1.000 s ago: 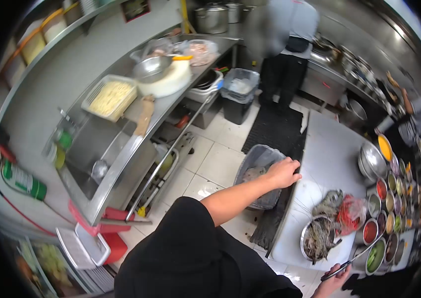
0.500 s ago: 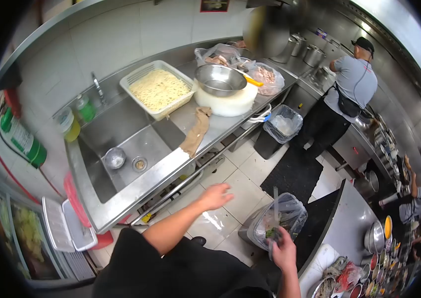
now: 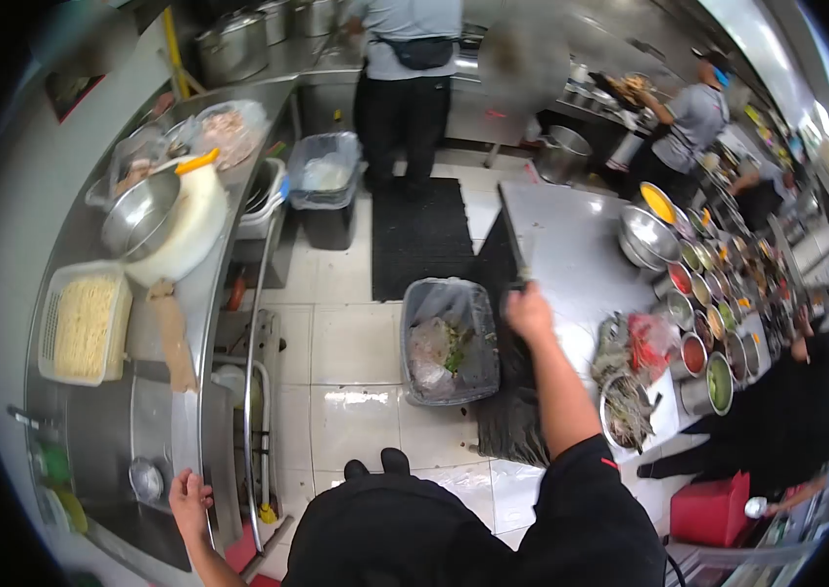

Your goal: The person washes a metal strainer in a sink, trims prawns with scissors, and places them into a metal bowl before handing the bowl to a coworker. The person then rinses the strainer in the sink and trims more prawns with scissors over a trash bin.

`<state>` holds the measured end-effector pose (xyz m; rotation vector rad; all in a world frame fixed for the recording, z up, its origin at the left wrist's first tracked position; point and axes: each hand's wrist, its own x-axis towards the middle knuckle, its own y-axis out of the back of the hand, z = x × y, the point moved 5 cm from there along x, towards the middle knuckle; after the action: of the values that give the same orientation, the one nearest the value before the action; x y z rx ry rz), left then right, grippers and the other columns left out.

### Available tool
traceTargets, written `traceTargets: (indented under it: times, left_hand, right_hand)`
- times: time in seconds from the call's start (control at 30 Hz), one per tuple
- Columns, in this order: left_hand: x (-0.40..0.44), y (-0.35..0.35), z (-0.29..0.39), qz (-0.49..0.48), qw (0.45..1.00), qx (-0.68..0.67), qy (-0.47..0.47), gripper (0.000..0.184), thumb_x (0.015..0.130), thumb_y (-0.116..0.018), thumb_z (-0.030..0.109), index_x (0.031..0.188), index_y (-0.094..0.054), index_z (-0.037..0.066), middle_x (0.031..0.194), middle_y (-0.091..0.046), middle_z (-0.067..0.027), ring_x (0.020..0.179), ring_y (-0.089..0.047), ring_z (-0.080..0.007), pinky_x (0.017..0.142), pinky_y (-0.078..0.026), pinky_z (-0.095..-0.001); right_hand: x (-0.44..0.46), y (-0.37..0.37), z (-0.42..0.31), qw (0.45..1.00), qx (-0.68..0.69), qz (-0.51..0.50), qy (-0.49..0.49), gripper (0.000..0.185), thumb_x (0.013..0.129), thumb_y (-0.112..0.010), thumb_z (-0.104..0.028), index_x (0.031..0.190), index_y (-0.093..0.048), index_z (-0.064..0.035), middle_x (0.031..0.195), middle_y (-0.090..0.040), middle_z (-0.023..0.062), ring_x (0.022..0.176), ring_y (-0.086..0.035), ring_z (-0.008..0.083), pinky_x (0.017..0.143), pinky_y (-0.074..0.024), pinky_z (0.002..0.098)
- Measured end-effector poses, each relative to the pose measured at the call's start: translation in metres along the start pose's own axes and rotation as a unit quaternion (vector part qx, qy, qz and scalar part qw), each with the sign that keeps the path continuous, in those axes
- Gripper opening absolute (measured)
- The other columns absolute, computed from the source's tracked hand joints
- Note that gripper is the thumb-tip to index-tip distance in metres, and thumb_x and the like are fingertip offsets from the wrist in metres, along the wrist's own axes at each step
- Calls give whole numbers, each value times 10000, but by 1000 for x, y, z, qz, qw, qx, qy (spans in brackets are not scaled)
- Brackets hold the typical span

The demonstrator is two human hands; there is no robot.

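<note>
My left hand [image 3: 191, 501] is beside the sink's front edge [image 3: 184, 430], its fingers loosely apart and nothing in them. Out in front, my right hand [image 3: 529, 313] is closed around a knife [image 3: 528, 256], whose blurred blade points away from me over the edge of the steel table [image 3: 571, 235]. Left of that hand, a lined bin [image 3: 452, 342] on the floor holds plastic and green scraps. A bowl of shrimp [image 3: 628, 411] stands on the white board at the right, close to a red plastic bag [image 3: 651, 338].
A noodle basket [image 3: 87, 323], a brown cloth [image 3: 172, 338] and a steel bowl [image 3: 140, 215] lie along the left counter. One person [image 3: 410, 88] stands beyond the black mat [image 3: 424, 240]. Other people [image 3: 693, 122] are at the right, past sauce containers [image 3: 693, 354].
My left hand has moved left from near the steel table to the sink side. My right hand has moved forward with the knife. The view has turned back toward the table and bin.
</note>
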<state>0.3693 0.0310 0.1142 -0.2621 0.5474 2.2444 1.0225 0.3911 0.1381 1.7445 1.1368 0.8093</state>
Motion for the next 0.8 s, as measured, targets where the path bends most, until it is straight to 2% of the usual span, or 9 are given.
traceTargets:
  times: [0.1,0.17,0.2,0.3,0.4,0.5,0.57,0.63,0.8]
  left_hand:
    - [-1,13,-7,-16,1000,-19,-9,339,943,-598,200,1203,-563,-16,828,-620,-68,639,-565,-104,520,-440,-239]
    - [-15,20,7,55,998,-7,19,354,942,-602,234,1197,-591,-10,867,-643,-61,710,-597,-124,618,-490,-257]
    - [-13,34,5,42,997,62,-17,359,944,-595,257,1187,-603,-8,893,-658,-73,748,-623,-138,668,-512,-280]
    - [-3,93,-7,156,981,117,-11,337,940,-598,246,1154,-619,-13,890,-672,-83,719,-633,-166,681,-521,-304]
    - [16,173,-42,276,961,3,33,283,939,-602,222,1091,-625,-16,837,-650,-78,662,-609,-154,603,-504,-295]
    - [51,233,-100,347,922,-155,79,230,937,-604,198,1014,-621,-18,790,-624,-70,628,-589,-142,514,-470,-293]
    - [98,267,-170,375,894,-228,96,228,930,-613,193,963,-602,-32,777,-611,-78,617,-586,-155,449,-438,-300]
    - [142,272,-244,342,885,-250,193,295,933,-618,241,1015,-593,-41,820,-614,-105,636,-599,-179,472,-469,-306]
    - [215,244,-313,357,763,-421,336,488,930,-615,385,1178,-541,-29,972,-617,-166,759,-639,-244,615,-568,-350]
  right_hand:
    - [103,-74,118,910,-268,104,299,262,895,-538,-223,699,-651,-91,657,-643,120,626,-615,304,655,-482,470]
    - [128,-67,147,819,-468,7,332,216,876,-563,-264,793,-684,-105,838,-690,123,838,-656,285,766,-489,464]
    - [156,-80,181,796,-459,-6,395,255,838,-597,-318,806,-722,-99,898,-708,116,866,-669,294,835,-489,460]
    - [174,-48,195,962,-232,-67,128,382,858,-570,-400,1045,-723,-105,1085,-689,168,1042,-628,367,983,-454,480]
    - [141,-11,102,927,-370,-43,47,489,864,-604,-388,1101,-669,34,1010,-678,267,1017,-641,395,920,-476,496]
    - [122,-40,17,960,-217,-40,173,454,858,-688,-344,1033,-646,72,901,-689,203,731,-652,324,708,-544,406]
    - [57,-74,-86,948,4,-190,254,377,909,-657,-277,1046,-658,74,911,-698,178,804,-665,253,737,-521,352]
    - [-61,-98,-221,879,91,-386,266,369,911,-665,-245,1112,-638,64,841,-659,69,747,-584,124,669,-487,279]
    - [-326,-150,-488,684,6,-551,479,394,854,-735,-168,1175,-614,25,846,-634,77,741,-624,136,685,-516,263]
